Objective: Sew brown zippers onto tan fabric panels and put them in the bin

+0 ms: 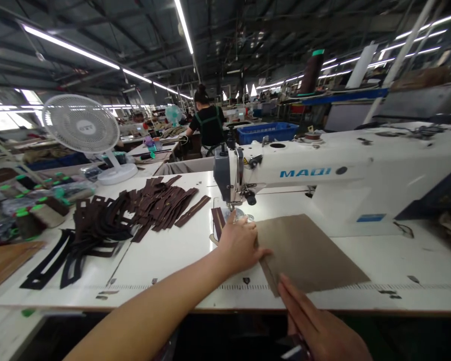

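My left hand (240,243) lies flat, fingers together and stretched, on the left edge of a tan fabric panel (308,253) just in front of the needle of a white sewing machine (323,168). A dark brown strip (218,220) sticks out from under that hand toward the presser foot. My right hand (319,326) is at the bottom edge of the view, fingers straight, its fingertips touching the panel's near corner. Neither hand grips anything.
Piles of dark brown and black cut strips (128,210) cover the left of the white table (165,255). A white desk fan (84,128) and thread cones (41,210) stand at far left. Another person (208,123) sits at a station behind, beside a blue crate (266,131).
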Demonstrator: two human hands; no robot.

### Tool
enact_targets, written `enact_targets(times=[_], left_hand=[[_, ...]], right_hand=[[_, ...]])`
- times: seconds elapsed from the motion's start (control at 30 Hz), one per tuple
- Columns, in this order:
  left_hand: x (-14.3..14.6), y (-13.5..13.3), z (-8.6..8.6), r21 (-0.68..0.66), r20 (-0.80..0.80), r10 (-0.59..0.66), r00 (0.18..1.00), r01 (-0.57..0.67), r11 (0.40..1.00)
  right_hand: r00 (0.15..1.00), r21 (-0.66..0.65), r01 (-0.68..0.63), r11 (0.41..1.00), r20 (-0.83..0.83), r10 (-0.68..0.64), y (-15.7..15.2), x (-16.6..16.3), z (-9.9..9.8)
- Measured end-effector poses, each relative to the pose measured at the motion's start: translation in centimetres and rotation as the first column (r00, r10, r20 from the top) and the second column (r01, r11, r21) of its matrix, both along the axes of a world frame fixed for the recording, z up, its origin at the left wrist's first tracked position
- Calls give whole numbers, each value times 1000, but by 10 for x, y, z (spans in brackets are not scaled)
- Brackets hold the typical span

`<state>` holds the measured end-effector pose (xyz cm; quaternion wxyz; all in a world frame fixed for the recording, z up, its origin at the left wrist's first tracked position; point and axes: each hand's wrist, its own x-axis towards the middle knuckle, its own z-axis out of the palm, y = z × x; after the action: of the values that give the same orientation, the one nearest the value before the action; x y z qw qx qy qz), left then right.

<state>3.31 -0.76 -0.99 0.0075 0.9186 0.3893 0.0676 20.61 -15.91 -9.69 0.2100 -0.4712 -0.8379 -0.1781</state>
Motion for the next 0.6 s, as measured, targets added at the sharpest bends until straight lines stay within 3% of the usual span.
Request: enact_targets(times=[0.17, 0.27, 0.37, 0.47, 0.6], left_hand=[[2, -20, -3, -77, -125, -59, 990, 49, 996], [-1, -31, -9, -121, -75, -64, 995, 55, 991], [-11, -35, -11, -133, 29, -90, 996, 93, 987], [-34, -25, -4, -87, 132, -139, 981, 151, 985], [-80, -8, 5, -98, 125, -14, 992, 26, 995]], right_hand=[[971, -26, -98, 995, -221, 89, 45, 19, 39], [955, -39, -218, 975, -214, 205, 88, 23, 52], [939, -166, -324, 931, -173, 296, 113, 20, 48], [930, -162, -345, 925, -196, 312, 116, 18, 37], [934, -110, -312, 944, -218, 283, 116, 11, 29]])
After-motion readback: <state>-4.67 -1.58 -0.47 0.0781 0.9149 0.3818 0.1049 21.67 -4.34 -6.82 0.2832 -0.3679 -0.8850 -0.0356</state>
